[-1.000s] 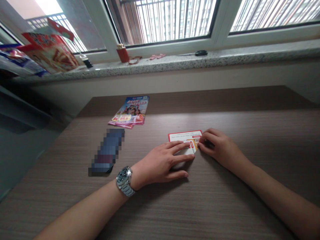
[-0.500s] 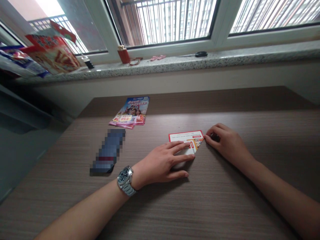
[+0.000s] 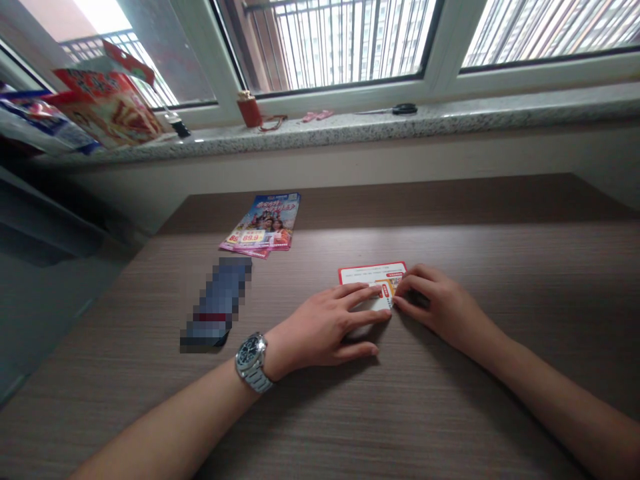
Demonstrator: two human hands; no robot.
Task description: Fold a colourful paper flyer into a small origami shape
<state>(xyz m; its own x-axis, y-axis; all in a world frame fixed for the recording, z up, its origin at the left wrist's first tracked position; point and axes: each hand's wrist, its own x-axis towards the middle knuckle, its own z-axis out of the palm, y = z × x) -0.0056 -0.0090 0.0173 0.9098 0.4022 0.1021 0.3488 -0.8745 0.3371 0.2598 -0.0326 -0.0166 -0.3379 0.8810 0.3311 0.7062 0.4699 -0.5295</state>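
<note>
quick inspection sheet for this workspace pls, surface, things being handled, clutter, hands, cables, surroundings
Surface: brown wood-grain table.
Things handled: red-edged paper on the table, partly hidden by the hands.
Clutter: flyers overlapping; dark item nearer the person, pixelated.
Left hand: palm down over the paper, fingers spread; watch on wrist.
Right hand: fingertips at the paper's right side; grip unclear.
Cables: nothing seen.
Surroundings: stone windowsill with scissors, red container and packets; windows behind.
</note>
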